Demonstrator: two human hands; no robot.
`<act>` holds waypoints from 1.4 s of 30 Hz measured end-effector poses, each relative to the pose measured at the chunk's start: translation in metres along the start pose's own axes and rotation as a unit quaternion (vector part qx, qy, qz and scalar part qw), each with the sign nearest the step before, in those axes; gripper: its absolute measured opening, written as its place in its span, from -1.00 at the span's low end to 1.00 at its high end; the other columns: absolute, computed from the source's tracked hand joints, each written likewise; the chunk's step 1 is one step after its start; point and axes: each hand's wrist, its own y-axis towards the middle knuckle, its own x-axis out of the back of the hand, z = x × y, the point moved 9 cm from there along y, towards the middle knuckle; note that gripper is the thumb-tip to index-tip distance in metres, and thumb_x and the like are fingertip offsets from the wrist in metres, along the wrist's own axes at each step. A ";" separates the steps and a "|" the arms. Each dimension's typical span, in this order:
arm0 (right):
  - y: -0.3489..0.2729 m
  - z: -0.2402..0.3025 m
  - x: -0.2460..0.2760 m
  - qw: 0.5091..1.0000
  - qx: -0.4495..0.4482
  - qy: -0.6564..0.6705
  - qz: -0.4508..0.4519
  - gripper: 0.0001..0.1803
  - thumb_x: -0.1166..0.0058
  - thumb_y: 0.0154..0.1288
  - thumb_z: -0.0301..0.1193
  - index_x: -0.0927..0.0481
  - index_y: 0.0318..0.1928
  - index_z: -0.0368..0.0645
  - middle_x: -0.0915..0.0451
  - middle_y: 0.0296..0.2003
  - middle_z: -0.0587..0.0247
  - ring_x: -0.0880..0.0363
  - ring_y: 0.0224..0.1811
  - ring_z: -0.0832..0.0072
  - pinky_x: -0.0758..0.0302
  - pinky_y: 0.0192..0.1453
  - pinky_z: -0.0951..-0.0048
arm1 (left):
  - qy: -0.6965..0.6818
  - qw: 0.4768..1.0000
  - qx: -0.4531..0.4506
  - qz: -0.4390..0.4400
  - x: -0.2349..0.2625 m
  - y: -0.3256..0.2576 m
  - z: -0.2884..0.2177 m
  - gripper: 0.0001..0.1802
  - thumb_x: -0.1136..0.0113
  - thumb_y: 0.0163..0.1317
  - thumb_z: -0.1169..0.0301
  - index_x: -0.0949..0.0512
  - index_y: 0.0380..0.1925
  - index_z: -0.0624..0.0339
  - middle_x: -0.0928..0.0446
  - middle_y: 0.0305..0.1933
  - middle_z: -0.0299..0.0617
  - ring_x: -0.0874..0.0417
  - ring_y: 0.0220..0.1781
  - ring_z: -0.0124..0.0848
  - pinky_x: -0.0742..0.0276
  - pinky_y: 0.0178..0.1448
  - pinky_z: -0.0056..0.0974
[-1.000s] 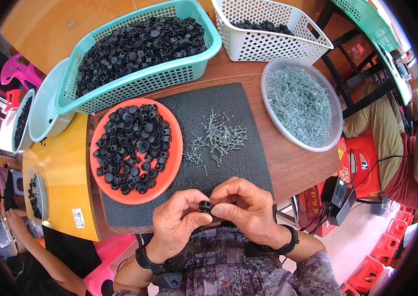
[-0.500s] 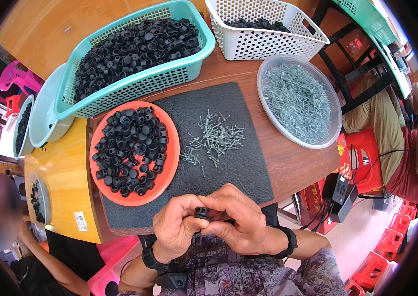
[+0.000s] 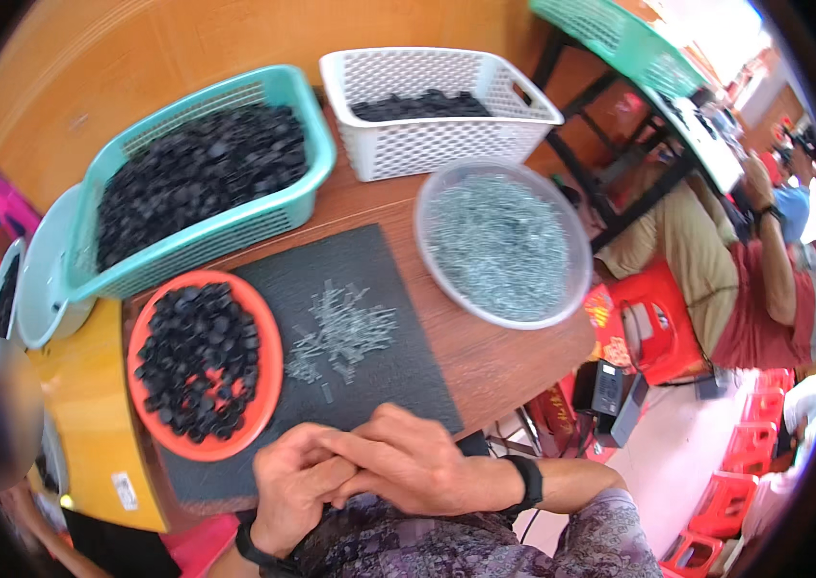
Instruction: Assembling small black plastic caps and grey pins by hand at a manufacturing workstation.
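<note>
The left hand [image 3: 294,486] and right hand [image 3: 417,460] were pressed together at six o'clock over the near edge of the dark mat [image 3: 398,356], fingers curled shut and the right hand's fingers lying across the left's; whatever they pinched was hidden, so I cannot tell what either held. Nearest them, at about twelve o'clock from the knuckles, a loose pile of small metal pins [image 3: 340,332] lay on the mat, with the orange plate [image 3: 265,385] of black caps [image 3: 198,356] at ten o'clock. Farther off stood the teal basket [image 3: 225,236] of black parts at eleven o'clock, the white basket [image 3: 437,144] at twelve and the clear bowl [image 3: 576,289] of pins at one o'clock.
</note>
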 end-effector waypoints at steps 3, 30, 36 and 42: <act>-0.002 0.004 0.004 0.992 0.073 -0.069 0.074 -0.68 -0.22 -0.07 -0.54 -0.51 -0.24 -0.37 -0.41 -0.51 0.21 -0.38 -0.55 0.35 -0.32 -0.55 0.37 | -0.075 0.980 0.164 0.089 -0.027 -0.006 0.022 -0.67 -0.16 0.27 0.26 -0.49 -0.17 0.34 -0.49 -0.50 -0.24 -0.36 -0.61 -0.60 -0.26 -0.54 -0.49; 0.151 -0.141 0.200 0.919 -0.086 -0.364 -0.125 -0.73 -0.16 0.08 -0.49 -0.56 -0.16 -0.28 -0.59 -0.35 0.15 -0.56 -0.29 0.40 -0.48 -0.16 0.42 | 0.724 0.632 -0.268 -0.064 0.050 0.037 -0.105 -0.86 -0.27 -0.16 0.52 -0.56 -0.51 0.20 -0.46 -0.54 -0.08 -0.52 -0.39 -0.11 -0.41 -0.29 -0.09; 0.098 -0.080 0.105 0.973 -0.036 -0.225 -0.024 -0.88 -0.17 0.05 -0.59 -0.58 -0.34 -0.23 -0.54 -0.43 0.11 -0.53 -0.36 0.24 -0.46 -0.25 0.33 | 0.791 0.573 -0.212 -0.035 0.051 0.045 -0.095 -0.88 -0.25 -0.17 0.54 -0.52 -0.56 0.26 -0.48 -0.52 -0.04 -0.53 -0.37 -0.11 -0.42 -0.29 -0.09; 0.055 -0.047 0.016 0.987 0.019 -0.123 0.104 -0.87 -0.21 -0.10 -0.58 -0.53 -0.47 -0.25 -0.45 -0.54 0.14 -0.42 -0.43 0.23 -0.41 -0.38 0.28 | 0.722 0.632 -0.273 -0.070 0.047 0.028 -0.111 -0.85 -0.29 -0.12 0.57 -0.53 -0.50 0.32 -0.51 -0.54 -0.12 -0.56 -0.46 -0.24 -0.44 -0.34 -0.24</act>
